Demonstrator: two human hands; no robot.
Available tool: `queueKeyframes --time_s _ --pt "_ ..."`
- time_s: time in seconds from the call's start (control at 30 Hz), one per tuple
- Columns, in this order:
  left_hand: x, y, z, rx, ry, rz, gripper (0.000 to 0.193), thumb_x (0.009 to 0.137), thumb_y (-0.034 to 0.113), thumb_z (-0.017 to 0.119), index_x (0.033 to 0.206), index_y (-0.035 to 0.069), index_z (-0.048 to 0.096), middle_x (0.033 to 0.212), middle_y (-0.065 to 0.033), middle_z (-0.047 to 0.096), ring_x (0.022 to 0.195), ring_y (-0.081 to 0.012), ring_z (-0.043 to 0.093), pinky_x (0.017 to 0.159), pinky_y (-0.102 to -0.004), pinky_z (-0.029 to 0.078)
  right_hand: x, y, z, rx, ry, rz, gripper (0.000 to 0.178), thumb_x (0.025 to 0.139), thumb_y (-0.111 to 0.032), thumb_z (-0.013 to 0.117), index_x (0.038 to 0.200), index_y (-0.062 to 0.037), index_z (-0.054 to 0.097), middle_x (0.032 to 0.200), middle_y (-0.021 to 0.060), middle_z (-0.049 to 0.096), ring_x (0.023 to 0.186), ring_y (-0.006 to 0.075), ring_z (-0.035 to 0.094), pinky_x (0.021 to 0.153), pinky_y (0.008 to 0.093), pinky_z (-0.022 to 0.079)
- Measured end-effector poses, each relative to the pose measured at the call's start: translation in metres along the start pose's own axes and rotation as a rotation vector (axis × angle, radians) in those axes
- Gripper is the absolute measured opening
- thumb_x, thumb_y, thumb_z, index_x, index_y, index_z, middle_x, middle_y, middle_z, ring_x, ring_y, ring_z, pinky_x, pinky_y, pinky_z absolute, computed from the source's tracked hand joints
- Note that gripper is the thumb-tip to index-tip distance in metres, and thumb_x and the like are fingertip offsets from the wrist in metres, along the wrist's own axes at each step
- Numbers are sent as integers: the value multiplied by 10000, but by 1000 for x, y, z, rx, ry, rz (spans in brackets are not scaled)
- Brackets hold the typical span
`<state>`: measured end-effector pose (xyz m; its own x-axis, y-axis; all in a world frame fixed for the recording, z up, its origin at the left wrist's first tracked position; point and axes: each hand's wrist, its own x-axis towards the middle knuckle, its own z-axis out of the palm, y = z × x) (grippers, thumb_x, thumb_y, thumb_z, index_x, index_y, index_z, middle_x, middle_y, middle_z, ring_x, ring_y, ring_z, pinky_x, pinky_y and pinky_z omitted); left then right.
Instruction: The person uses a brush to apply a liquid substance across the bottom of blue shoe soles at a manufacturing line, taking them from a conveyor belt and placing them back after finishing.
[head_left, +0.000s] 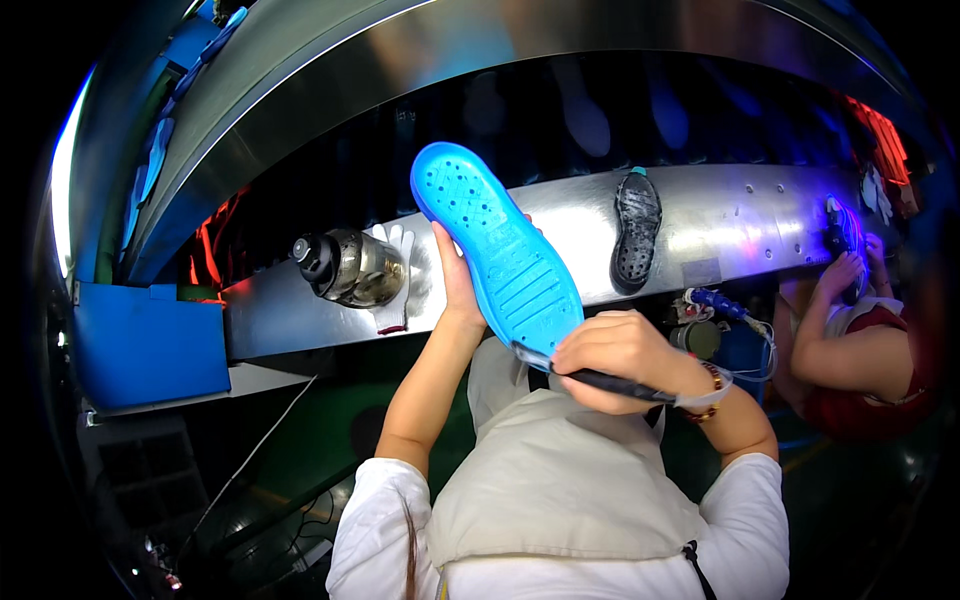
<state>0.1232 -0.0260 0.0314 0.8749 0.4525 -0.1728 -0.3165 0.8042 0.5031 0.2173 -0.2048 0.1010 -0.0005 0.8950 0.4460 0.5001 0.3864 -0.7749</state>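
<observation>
Head view: my left hand (455,275) clasps a ridged blue rubber sole (497,247), right hand (615,355) fingers clamped round a slim black tool (610,383).

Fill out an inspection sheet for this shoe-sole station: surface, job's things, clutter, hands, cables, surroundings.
Surface: shiny metal ledge running across the view, with a dark recess behind it.
Job's things: blue shoe sole held up tread-out; dark slim tool at its heel end.
Clutter: metal bottle lying on its side, white glove, dark sole on the ledge.
Hands: left hand grips the sole from behind; right hand closed on the tool.
Cables: thin cable hanging lower left; wired blue fitting under the ledge.
Surroundings: another person's hand at right; blue bin left.
</observation>
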Motion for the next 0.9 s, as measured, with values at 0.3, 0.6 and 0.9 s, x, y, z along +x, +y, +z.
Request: queueKeyframes --time_s 0.3,0.6,0.9 --pt "-7 0 41 -97 -146 37 844 771 722 228 1263 46 345 1144 -190 486 1038 -360 492 886 -488 410 27 0 -18 136 40 12 141 653 -8 666 788 2 625 826 124 645 762 243 637 719 318 490" --pt "-4 28 40 68 -17 161 890 749 746 233 1307 56 303 1227 -216 431 1107 -395 434 921 -494 381 1 5 -30 255 -68 51 194 670 -12 687 862 -20 655 915 122 647 911 228 599 816 328 458" --pt "-11 39 64 -350 -311 85 848 793 674 296 1330 20 249 1281 -236 373 1101 -399 454 925 -513 380 -9 19 -16 815 397 271 201 725 19 620 925 42 613 966 202 614 924 231 593 859 311 442"
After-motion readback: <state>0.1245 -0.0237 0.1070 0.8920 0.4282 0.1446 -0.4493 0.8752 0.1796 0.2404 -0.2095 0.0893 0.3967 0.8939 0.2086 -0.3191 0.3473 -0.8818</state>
